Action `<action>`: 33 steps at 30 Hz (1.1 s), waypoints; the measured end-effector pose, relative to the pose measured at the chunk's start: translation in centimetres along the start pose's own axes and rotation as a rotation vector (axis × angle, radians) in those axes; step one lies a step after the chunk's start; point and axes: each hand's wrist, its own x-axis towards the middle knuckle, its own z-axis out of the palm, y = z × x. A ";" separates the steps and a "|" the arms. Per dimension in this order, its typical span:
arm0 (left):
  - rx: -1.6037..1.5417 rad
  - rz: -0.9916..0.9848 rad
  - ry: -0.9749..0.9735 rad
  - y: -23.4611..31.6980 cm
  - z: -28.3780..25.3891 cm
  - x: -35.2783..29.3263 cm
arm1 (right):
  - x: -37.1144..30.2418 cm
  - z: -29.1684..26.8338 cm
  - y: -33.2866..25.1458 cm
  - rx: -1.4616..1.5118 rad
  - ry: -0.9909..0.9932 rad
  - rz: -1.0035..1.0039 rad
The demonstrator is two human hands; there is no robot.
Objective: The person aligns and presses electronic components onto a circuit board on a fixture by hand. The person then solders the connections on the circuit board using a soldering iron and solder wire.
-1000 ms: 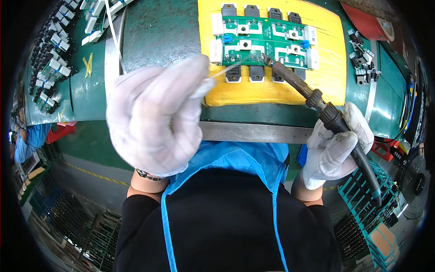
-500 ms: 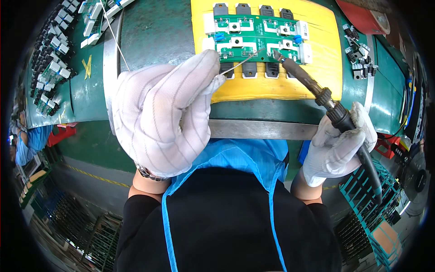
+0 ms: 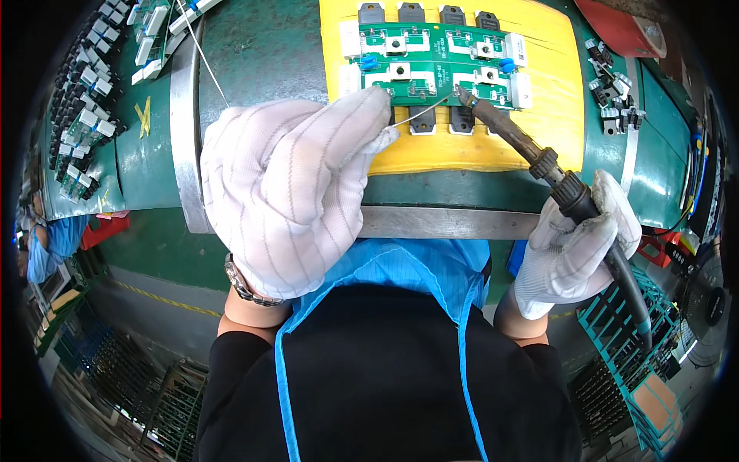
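My gloved left hand [image 3: 296, 189] is closed, pinching a thin solder wire [image 3: 422, 114] between thumb and forefinger. The wire's free end reaches the lower edge of a green circuit board [image 3: 419, 55]. In my gloved right hand [image 3: 573, 250] is a soldering iron [image 3: 566, 185], gripped by its dark handle. Its tip is at the board's lower edge, right of centre, close to the wire's end. Black flat components [image 3: 422, 121] stick out along the board's long sides. The board lies on a yellow pad [image 3: 500, 150]; my left fingers cover its lower left corner.
At the left of the green bench [image 3: 262, 58] stand rows of small black-and-white parts [image 3: 88, 85] and further boards [image 3: 150, 38]. Loose components [image 3: 612, 92] lie right of the pad, below a red container [image 3: 623, 27]. A metal strip [image 3: 446, 223] edges the bench front.
My left hand has moved right with the solder wire, bringing its end nearer the iron's tip. The soldering iron's tip has shifted slightly left.
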 end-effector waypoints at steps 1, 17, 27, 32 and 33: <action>0.003 -0.001 -0.012 0.1 0.1 0.1 | 0.1 0.0 0.0 0.001 -0.007 0.004; -0.167 0.287 -0.110 0.4 0.5 -0.3 | 0.0 1.4 0.5 -0.208 0.227 -0.125; -0.056 0.288 -0.169 1.0 1.7 -0.4 | -0.1 0.7 0.3 -0.449 0.119 -0.088; -0.062 0.284 -0.172 1.0 1.6 -0.4 | 0.0 0.8 0.8 -0.351 0.156 -0.089; -0.059 0.280 -0.178 1.0 1.5 -0.4 | -0.1 0.8 0.7 -0.323 0.154 -0.068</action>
